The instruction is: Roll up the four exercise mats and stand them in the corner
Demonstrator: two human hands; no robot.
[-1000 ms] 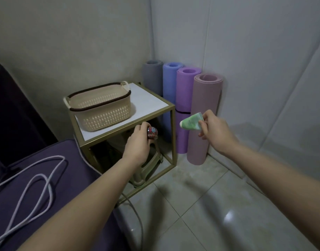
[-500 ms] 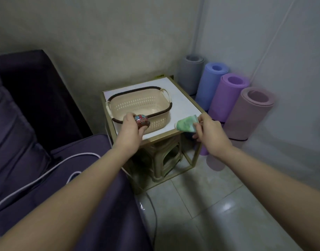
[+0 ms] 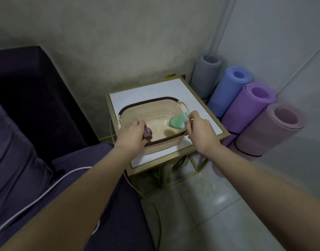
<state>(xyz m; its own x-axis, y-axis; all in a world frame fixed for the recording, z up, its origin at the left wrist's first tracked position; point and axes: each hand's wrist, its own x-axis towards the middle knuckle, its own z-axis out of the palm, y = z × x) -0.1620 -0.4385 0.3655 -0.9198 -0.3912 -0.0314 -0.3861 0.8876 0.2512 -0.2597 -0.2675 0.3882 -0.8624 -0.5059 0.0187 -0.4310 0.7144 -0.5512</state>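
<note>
Two hands reach out over a sofa point(image 3: 19, 124) edge toward a small table point(image 3: 197, 98). The left hand point(image 3: 132, 134) is curled round a small red patterned object point(image 3: 148, 133), too blurred to identify, and holds it just inside the near rim of a cream basket point(image 3: 150, 102). The right hand point(image 3: 199, 131) pinches a pale green pouch point(image 3: 178, 121) by one end over the basket's right side. The basket stands on the table's white top.

Beyond the table, four rolled mats stand on end in the corner, side by side against the wall: pink mat point(image 3: 269, 131) nearest, then purple mat point(image 3: 249, 105), blue mat point(image 3: 228, 87) and grey mat point(image 3: 207, 75) deepest in.

Judging by that row, the rolling and standing look complete, and the step in hand is a tidying of loose items. The next move likely calls for both hands to let go so the two items drop into the basket.
</note>
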